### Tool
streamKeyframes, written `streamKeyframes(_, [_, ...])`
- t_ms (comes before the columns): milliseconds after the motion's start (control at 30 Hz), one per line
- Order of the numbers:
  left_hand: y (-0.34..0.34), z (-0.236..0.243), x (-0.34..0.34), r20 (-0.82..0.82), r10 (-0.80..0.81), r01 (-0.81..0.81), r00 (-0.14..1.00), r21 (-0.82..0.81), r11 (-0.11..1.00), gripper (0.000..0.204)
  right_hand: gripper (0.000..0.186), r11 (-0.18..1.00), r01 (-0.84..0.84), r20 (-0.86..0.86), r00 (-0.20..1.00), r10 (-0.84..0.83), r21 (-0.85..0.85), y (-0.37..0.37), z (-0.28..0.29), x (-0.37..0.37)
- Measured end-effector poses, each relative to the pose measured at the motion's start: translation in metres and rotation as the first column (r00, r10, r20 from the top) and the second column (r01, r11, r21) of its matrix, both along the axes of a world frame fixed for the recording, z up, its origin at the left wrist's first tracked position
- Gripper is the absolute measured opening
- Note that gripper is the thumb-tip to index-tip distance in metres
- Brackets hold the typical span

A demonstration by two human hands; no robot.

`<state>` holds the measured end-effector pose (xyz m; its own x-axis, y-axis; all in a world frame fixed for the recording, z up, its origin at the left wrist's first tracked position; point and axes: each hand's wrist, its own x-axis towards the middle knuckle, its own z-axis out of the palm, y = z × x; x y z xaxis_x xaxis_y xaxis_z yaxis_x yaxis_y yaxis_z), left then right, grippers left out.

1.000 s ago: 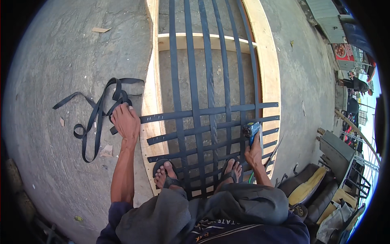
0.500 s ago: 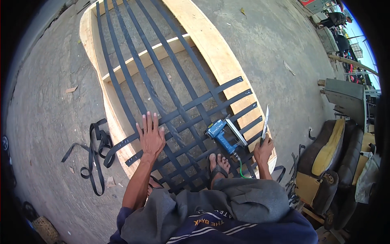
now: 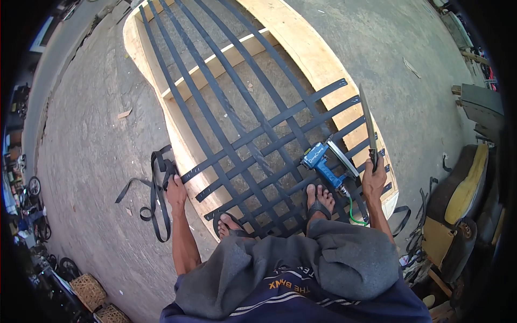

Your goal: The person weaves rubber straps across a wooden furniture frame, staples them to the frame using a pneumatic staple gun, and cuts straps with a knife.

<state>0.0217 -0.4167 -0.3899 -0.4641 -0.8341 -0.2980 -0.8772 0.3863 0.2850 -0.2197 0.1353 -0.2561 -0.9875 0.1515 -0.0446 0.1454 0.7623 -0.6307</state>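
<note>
Black strap (image 3: 154,164) could slacken or twist if left hand (image 3: 176,192) loosens; knife (image 3: 368,118), swung inward, could nick stapled webbing (image 3: 263,130). Strap lies within left hand's curled, gripping fingers, just outside wooden frame's (image 3: 307,43) left edge, tail trailing beside. Right fingers wrap knife handle near right edge; blue stapler (image 3: 325,168) rests on webbing, could slide if jolted.

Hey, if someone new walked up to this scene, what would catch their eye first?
Probably the big pale wooden frame running up the middle, criss-crossed with black straps. Next would likely come the bright blue staple gun lying on the straps right of centre, and the long knife in the right hand, its blade pointing away from the person.
</note>
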Motion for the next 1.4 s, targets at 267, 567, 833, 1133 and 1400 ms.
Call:
streamKeyframes(267, [0.025,0.036,0.015,-0.167,-0.137,0.140,0.976,0.004,0.990,0.022,0.041,0.568,-0.596,0.384,0.418,0.823,-0.568,-0.255,-0.059,0.066])
streamKeyframes(567, [0.019,0.035,0.031,-0.183,-0.136,0.135,0.974,-0.018,0.991,0.019,0.043,0.461,-0.711,0.431,0.242,0.869,-0.530,-0.296,-0.080,0.102])
streamKeyframes(833, [0.032,0.028,0.023,-0.207,-0.378,0.332,0.902,-0.226,0.916,0.018,0.039,0.456,-0.758,0.400,0.278,0.873,-0.466,-0.349,-0.108,0.122])
streamKeyframes(1133, [0.047,0.047,0.070,-0.273,0.127,-0.141,0.954,-0.031,0.990,0.024,0.034,0.401,-0.793,0.406,0.215,0.888,-0.459,-0.288,-0.094,0.128])
streamKeyframes(1400, [0.036,0.060,0.240,-0.295,0.388,-0.427,0.873,-0.080,0.901,0.021,0.034,0.461,-0.830,0.163,0.431,0.887,-0.315,-0.195,-0.040,0.034])
